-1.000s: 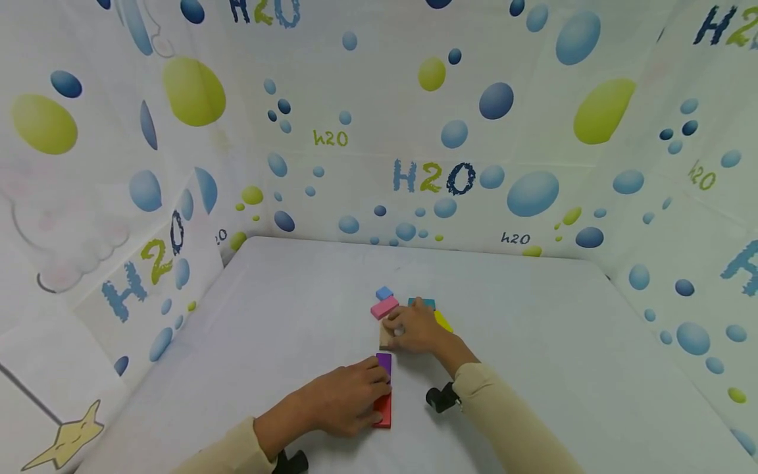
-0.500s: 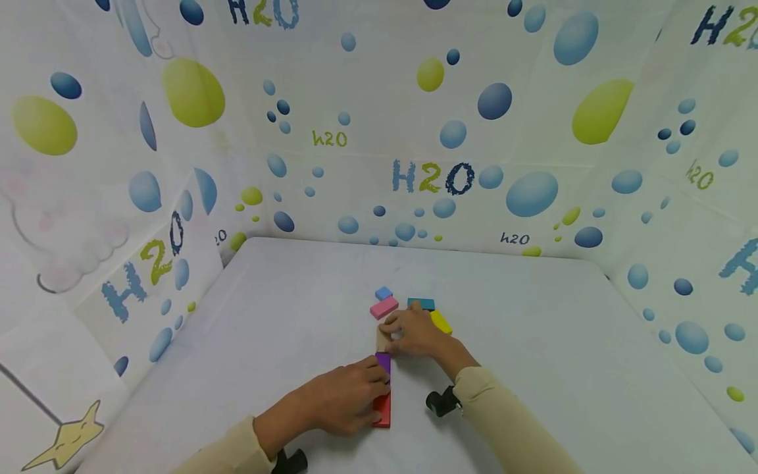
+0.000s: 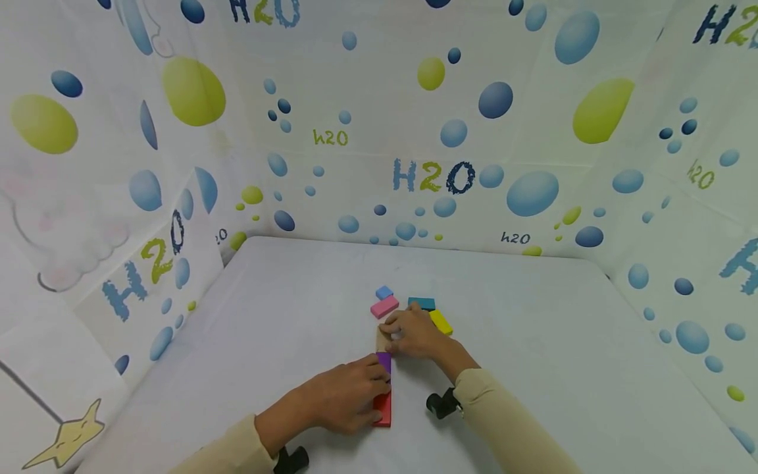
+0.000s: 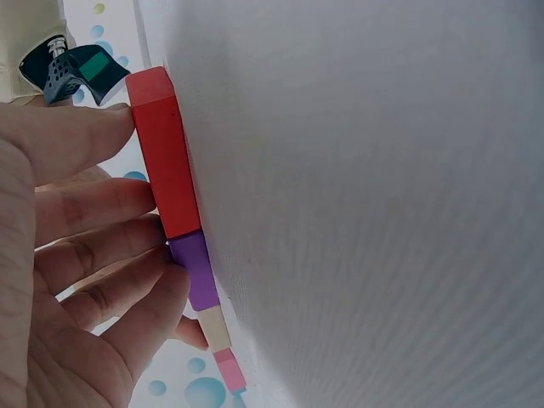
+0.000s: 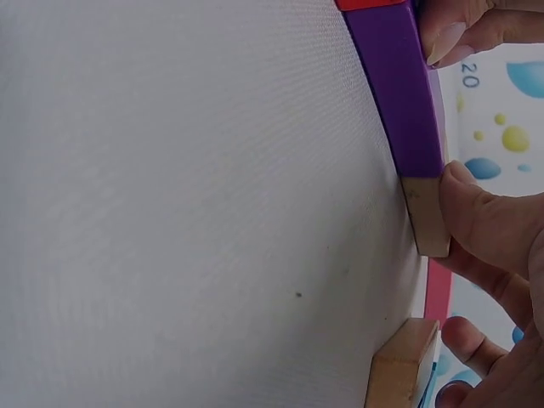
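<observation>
A red block (image 4: 166, 166), a purple block (image 5: 398, 93) and a plain wooden block (image 3: 382, 338) lie end to end in a straight row on the white table. My left hand (image 3: 346, 398) rests over the red and purple ones; in the left wrist view its thumb and fairly straight fingers touch their upper faces. At the row's far end my right hand (image 3: 414, 332) pinches the wooden block, its thumb against one edge in the right wrist view. The wooden block's near end meets the purple block. Both hands partly cover the row in the head view.
Just beyond the row lie a pink block (image 3: 384, 307) and a small blue block (image 3: 384, 292). A teal block (image 3: 422, 303) and a yellow block (image 3: 441, 322) lie close past the right hand. A patterned curtain (image 3: 367, 151) surrounds the white table (image 3: 533, 355).
My right hand has brought the wooden block slightly toward me, closing the gap to the purple block. Over the last half second little differs; the left hand has stayed in place.
</observation>
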`<action>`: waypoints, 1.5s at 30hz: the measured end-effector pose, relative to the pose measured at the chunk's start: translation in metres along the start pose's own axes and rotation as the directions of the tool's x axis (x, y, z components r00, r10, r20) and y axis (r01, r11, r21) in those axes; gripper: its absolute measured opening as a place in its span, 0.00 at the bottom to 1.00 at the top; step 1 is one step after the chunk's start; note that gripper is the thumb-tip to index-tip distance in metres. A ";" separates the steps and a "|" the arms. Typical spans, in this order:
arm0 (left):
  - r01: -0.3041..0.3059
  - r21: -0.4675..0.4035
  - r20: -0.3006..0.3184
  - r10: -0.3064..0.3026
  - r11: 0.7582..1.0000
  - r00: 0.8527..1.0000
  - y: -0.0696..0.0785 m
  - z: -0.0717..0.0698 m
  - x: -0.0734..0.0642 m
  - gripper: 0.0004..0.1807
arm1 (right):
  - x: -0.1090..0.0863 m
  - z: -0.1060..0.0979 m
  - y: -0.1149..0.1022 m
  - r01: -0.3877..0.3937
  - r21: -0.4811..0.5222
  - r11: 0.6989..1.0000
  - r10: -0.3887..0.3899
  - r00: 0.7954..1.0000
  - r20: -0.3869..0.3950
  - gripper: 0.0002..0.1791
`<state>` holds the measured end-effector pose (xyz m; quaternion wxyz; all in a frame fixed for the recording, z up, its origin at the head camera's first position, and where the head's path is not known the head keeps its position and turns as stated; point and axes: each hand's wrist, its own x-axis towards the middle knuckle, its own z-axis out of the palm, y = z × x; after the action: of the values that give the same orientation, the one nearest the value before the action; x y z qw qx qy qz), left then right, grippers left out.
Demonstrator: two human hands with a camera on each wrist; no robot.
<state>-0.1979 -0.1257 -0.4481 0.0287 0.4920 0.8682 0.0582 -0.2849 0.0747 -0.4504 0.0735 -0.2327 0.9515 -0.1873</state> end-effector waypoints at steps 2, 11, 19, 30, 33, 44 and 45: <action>0.000 -0.005 -0.001 0.000 1.000 1.000 0.000 -0.001 0.000 0.23 | 0.000 -0.001 0.000 0.002 -0.013 1.000 -0.002 1.000 -0.003 0.27; 0.021 -0.028 0.023 -0.020 0.999 1.000 0.002 -0.002 -0.001 0.22 | -0.001 0.005 0.005 0.040 -0.017 0.999 -0.040 0.999 -0.015 0.24; 0.015 -0.018 0.010 -0.015 1.000 1.000 0.002 -0.003 0.000 0.22 | -0.003 0.005 0.013 0.090 -0.046 0.995 -0.093 0.993 -0.077 0.26; 0.005 -0.015 0.008 -0.005 1.000 1.000 0.001 -0.004 -0.001 0.21 | -0.008 -0.003 0.027 0.102 -0.187 0.977 -0.117 0.991 -0.071 0.27; 0.005 -0.011 0.020 -0.005 1.000 1.000 0.001 -0.005 0.001 0.22 | -0.011 -0.006 0.030 0.079 -0.216 0.973 -0.092 0.994 -0.051 0.28; 0.026 0.002 0.037 -0.027 1.000 0.999 0.001 -0.005 0.000 0.22 | -0.021 -0.019 0.040 0.057 -0.117 0.991 -0.060 0.998 -0.024 0.36; 0.030 0.001 0.040 -0.030 1.000 0.999 0.001 -0.004 0.000 0.22 | -0.022 -0.019 0.040 0.057 -0.109 0.992 -0.060 0.998 -0.018 0.36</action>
<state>-0.1974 -0.1253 -0.4437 0.0467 0.4801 0.8747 0.0478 -0.2870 0.1242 -0.4472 0.0450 -0.2621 0.9538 -0.1398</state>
